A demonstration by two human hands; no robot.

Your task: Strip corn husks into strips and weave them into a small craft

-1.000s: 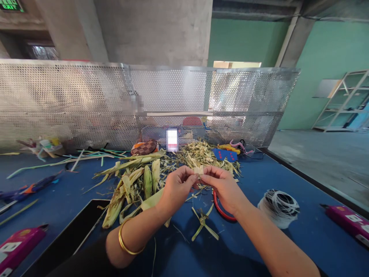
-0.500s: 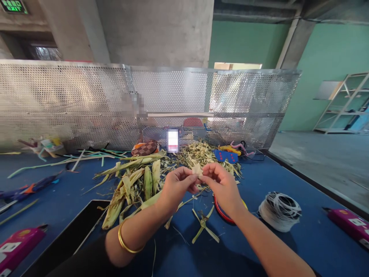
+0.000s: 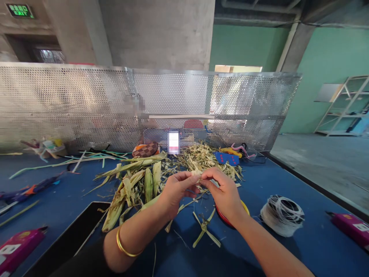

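My left hand (image 3: 181, 188) and my right hand (image 3: 223, 188) meet in the middle, above the table. Between their fingertips they pinch a small pale piece of corn husk (image 3: 196, 172), mostly covered by the fingers. Below them a knotted cross of green husk strips (image 3: 204, 227) lies on the blue table. A red and yellow ring (image 3: 245, 207) is partly hidden under my right forearm. Left of my hands lies a pile of long corn husks (image 3: 148, 184), and behind them a heap of shredded husk (image 3: 201, 156).
A spool of white string (image 3: 282, 215) stands to the right. Magenta boxy tools lie at the far right (image 3: 350, 227) and far left (image 3: 21, 246). A black tray (image 3: 77, 227) is at the left front. A perforated metal screen (image 3: 173, 92) closes off the back, with a lit phone (image 3: 173, 142) before it.
The husk piece, upright and plainly visible before, is now lower and more covered by my fingers. My right fingers have closed in on it. The view has tipped slightly upward.
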